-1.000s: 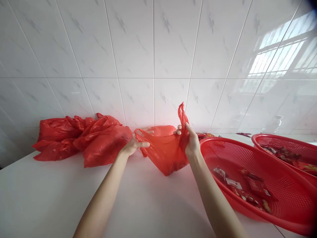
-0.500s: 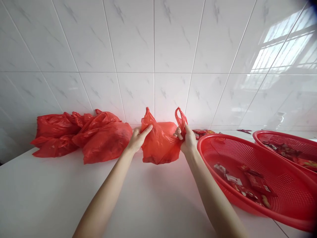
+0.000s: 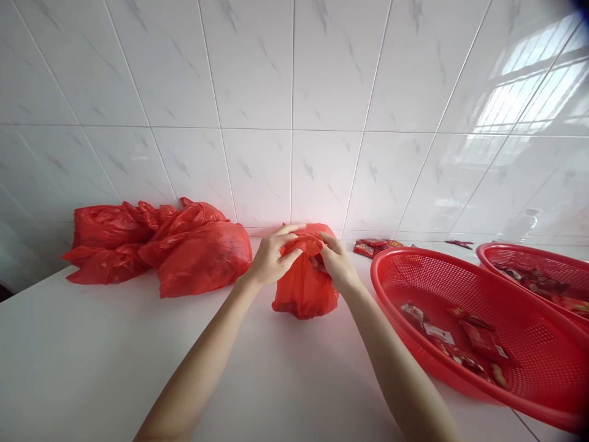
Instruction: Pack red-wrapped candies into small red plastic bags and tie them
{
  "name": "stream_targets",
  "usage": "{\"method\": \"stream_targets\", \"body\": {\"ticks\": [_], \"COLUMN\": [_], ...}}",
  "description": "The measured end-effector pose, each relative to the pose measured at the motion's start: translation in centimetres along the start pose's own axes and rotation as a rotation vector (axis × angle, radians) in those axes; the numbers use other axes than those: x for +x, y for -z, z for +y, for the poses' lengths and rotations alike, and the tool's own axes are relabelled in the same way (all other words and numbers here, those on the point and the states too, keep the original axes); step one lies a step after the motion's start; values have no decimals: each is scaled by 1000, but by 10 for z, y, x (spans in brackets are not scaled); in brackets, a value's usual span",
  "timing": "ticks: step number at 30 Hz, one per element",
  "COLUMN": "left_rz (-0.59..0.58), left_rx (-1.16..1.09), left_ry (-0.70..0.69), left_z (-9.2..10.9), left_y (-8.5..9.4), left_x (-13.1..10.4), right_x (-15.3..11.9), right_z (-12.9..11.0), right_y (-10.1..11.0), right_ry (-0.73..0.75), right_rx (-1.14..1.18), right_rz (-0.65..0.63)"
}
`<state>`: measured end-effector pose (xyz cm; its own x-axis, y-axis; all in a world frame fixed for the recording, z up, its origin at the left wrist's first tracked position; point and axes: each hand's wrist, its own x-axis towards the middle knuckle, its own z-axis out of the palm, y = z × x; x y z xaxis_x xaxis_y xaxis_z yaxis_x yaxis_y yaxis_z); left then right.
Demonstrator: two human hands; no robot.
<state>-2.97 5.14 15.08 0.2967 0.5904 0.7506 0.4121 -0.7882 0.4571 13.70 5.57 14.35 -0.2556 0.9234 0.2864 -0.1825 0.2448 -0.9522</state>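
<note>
In the middle of the white table, a red plastic bag hangs from or rests under both my hands, its top folded and bunched together. My left hand grips the gathered top from the left, thumb in front and fingers over the back. From the right, my right hand pinches the same bunched plastic, its fingertips partly hidden in the folds. Some dark shapes show dimly through the lower part of the bag.
Several filled red plastic bags lie against the tiled wall at left. On the right stands a red perforated basket with wrapped snacks inside, and a second red basket behind it. Small red packets and scissors lie near the wall.
My hands have moved closer together, bringing the bag's two upright handles down into one bunch. The bag sits slightly lower, and the view has shifted a little.
</note>
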Motion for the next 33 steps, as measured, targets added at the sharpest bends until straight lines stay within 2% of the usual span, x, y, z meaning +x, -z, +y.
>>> {"method": "stream_targets", "body": {"ticks": [3, 8, 13, 16, 21, 26, 30, 33], "left_rz": [-37, 41, -28, -118, -420, -503, -519, -496], "left_rx": [21, 22, -42, -113, -242, -328, -421, -330], "left_ry": [87, 313, 512, 633, 869, 882, 830, 765], "left_z": [-1, 4, 5, 0, -6, -4, 1, 6], "left_y": [0, 2, 5, 8, 14, 15, 18, 24], "left_x": [0, -1, -1, -1, -2, -4, -2, -1], "right_x": [-3, -10, -15, -16, -17, -17, -14, -12], "right_z": [-5, -15, -21, -21, -16, -8, -4, -3], "right_y": [1, 10, 15, 12, 6, 1, -1, 0], "right_ry": [-5, 5, 137, 235, 402, 454, 384, 322], "right_rx": [-53, -198, -511, -658, -873, -1081, -1118, -1085], "right_rz": [-98, -216, -283, -286, -207, -208, -160, -140]}}
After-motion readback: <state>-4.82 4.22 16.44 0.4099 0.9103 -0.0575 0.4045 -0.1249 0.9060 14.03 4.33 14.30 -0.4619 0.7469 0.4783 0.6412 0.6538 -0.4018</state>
